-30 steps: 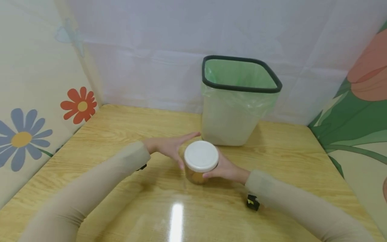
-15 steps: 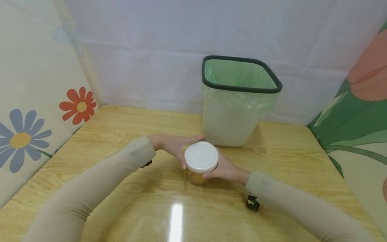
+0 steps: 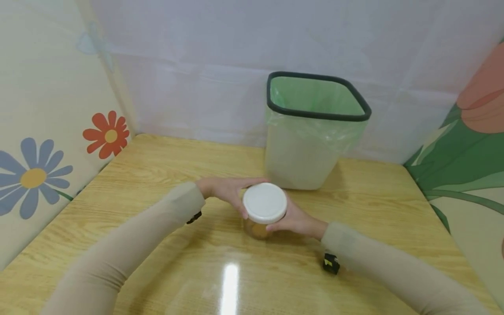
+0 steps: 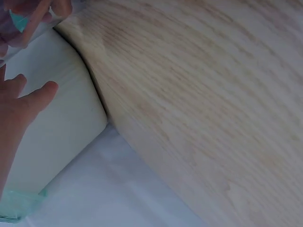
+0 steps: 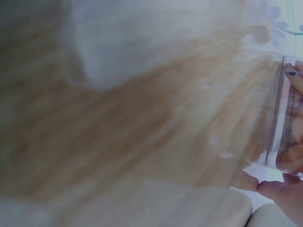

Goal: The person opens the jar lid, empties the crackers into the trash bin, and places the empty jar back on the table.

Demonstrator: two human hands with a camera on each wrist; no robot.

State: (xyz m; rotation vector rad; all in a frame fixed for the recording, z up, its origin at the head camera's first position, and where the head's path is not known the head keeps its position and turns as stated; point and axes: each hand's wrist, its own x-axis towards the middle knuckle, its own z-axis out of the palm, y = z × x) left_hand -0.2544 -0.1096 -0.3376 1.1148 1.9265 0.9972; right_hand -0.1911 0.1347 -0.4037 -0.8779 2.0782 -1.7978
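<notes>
A clear jar [image 3: 257, 229] with a white lid [image 3: 265, 202] stands upright on the wooden table, something orange-brown showing inside. My right hand [image 3: 296, 218] grips its right side, thumb across the front. From the left, my left hand [image 3: 225, 189] curves around the jar near the lid, thumb at the front left and fingers reaching behind; their tips are partly hidden. In the right wrist view the clear jar wall [image 5: 246, 111] lies at the right edge. The left wrist view catches part of my left hand [image 4: 19, 106] near the jar.
Just behind the jar stands a pale waste bin [image 3: 297, 153] with a black rim and a green liner. The wooden table [image 3: 189, 271] meets a white cloth backdrop [image 3: 197, 100], with flower-printed panels at both sides.
My left hand has moved right, closing from a wide spread beside the jar to around it near the lid. My right hand keeps its grip; the view has shifted slightly.
</notes>
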